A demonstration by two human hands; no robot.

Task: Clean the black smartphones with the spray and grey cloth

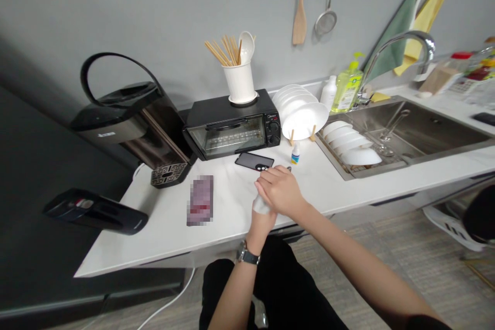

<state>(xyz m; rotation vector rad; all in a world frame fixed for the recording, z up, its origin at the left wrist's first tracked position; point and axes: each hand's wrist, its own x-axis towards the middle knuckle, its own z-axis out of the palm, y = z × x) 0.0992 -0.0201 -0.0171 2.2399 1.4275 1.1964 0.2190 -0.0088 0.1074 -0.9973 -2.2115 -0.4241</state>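
Note:
Just above the front part of the white countertop, my two hands are pressed together. My right hand (281, 189) lies on top, its fingers bent and closed over a smooth white object (261, 205). My left hand (264, 220), with a dark-strapped watch at the wrist, is underneath and closed around the same object; its fingers are mostly covered. Only part of the white object shows, so its kind cannot be made out. Beyond my hands lie a black smartphone (253, 161) and a small white bottle (295, 154) with a blue and yellow label.
A toaster oven (235, 134) carries a white utensil holder (240, 82) with chopsticks. Plates (305, 118) stand in a rack beside the sink (436, 124), which holds bowls (359, 157). Left are a water dispenser (154, 124), a dark flask (104, 211) and a pixelated purple item (201, 196).

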